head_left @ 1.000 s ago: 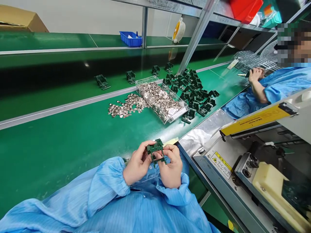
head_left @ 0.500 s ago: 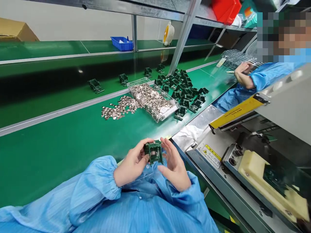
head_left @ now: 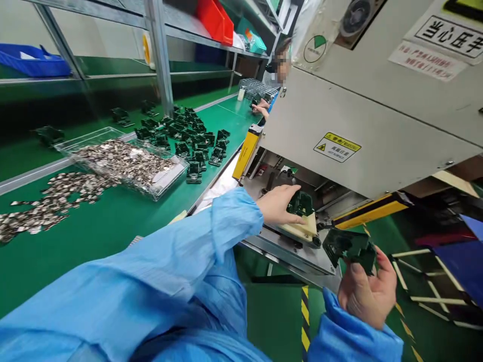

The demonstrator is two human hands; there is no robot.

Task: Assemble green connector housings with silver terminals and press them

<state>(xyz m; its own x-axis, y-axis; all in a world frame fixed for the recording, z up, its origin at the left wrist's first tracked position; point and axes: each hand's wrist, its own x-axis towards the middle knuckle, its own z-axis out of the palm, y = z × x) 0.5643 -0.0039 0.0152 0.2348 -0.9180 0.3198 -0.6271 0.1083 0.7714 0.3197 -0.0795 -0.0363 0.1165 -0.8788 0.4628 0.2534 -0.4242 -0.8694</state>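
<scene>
My left hand (head_left: 281,203) reaches to the press, its thumb and fingers around a dark green plastic part (head_left: 302,203) at the cream-coloured fixture (head_left: 310,224). Whether that part is fully seated in the fixture is hidden by the hand. Off to the right, my right hand (head_left: 370,291) grips another dark green plastic part (head_left: 349,246) by its lower right side, held up in the air beside the press. A heap of similar green parts (head_left: 188,125) lies on the green bench, next to a clear plastic tray (head_left: 160,188) full of small metal pieces (head_left: 121,158).
The press housing (head_left: 339,115) overhangs the fixture, with yellow guard bars (head_left: 247,153) at its sides. Loose metal pieces (head_left: 68,193) lie left of the tray. A co-worker's hand (head_left: 260,108) is farther along the bench. A blue bin (head_left: 33,60) stands behind.
My view has swung right toward the press. Both hands have moved from in front of my body: the left to the fixture, the right farther right, now gripping a green part.
</scene>
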